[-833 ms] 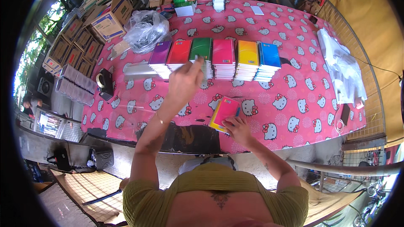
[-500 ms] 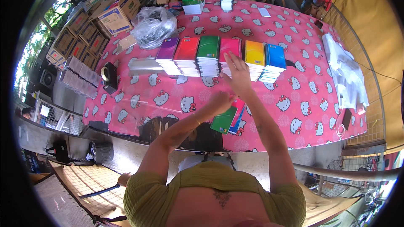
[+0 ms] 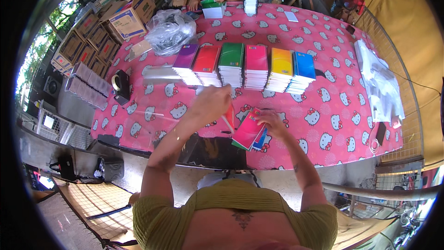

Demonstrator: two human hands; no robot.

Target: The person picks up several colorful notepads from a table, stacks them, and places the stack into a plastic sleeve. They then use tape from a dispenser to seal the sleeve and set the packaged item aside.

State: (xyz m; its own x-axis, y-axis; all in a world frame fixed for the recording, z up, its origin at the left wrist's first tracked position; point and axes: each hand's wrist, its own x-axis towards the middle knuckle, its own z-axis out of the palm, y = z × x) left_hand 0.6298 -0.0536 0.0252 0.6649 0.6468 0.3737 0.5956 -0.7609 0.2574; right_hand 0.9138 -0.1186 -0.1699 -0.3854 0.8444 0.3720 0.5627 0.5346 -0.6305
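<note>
Notebooks (image 3: 249,132) in pink, green and blue lie fanned at the near table edge, under the flat, spread right hand (image 3: 273,122). Left hand (image 3: 213,104), just left of them, grips a red notebook (image 3: 229,115), near the far row of coloured stacks (image 3: 245,65).

Olive-green ribbed short-sleeved top (image 3: 236,213) fills the lower centre of the frame; thin gold bangle (image 3: 177,135) circles the left wrist; forearms bare.

Bright shaded daylight, sunlit glare upper left, strong fisheye bending, black rim, sharp centre.
</note>
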